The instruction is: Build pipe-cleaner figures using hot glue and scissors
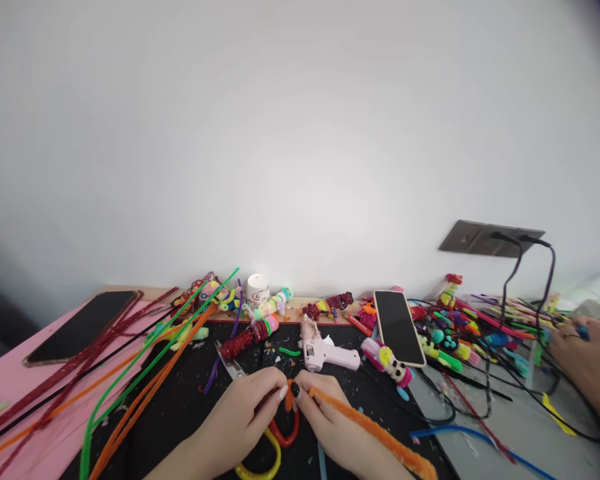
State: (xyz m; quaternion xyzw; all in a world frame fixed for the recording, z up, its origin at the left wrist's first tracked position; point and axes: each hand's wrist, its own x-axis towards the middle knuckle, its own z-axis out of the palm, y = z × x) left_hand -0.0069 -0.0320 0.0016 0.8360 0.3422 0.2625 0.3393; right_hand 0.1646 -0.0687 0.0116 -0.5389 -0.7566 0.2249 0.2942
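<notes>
My left hand (243,410) and my right hand (330,417) meet low in the middle of the view, over a black mat (180,400). Both pinch the same orange pipe cleaner (375,430) at its bent tip, fingers pressed together. The fuzzy stem runs from my right hand down to the lower right. Scissors with red and yellow handles (275,440) lie under my hands, their blades pointing up left. A pink glue gun (325,353) lies just beyond my fingers.
Long green, orange and red pipe cleaners (130,380) fan across the left. One phone (399,327) lies right of the glue gun, another (83,325) at far left. Small pipe-cleaner figures (260,320) line the wall. Another person's hand (585,363) rests at right among cables.
</notes>
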